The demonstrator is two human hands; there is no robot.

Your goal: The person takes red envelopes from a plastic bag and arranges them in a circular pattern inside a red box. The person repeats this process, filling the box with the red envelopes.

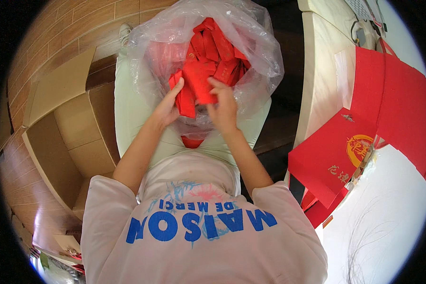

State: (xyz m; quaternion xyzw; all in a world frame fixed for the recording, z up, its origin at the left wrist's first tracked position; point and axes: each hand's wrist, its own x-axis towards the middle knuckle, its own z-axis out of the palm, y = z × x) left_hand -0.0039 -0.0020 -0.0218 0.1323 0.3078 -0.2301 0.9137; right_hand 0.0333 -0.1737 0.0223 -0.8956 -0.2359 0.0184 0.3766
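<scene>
In my lap lies a large clear plastic bag (266,60), its mouth spread wide around a heap of flat red packets (213,46) with gold marks. My left hand (169,106) grips a few folded red pieces (186,103), thumb on top, at the near side of the bag's mouth. Beside it, my right hand (223,106) has its fingers around the lower edge of another red packet (200,83); both are blurred by motion. The material, paper or cloth, cannot be told.
An open cardboard box (80,135) stands on the tiled floor (88,21) to my left. Cream upholstery (323,64) is at my right, with large red printed cardboard (326,156) against it. A white surface (390,213) lies nearer me at the right.
</scene>
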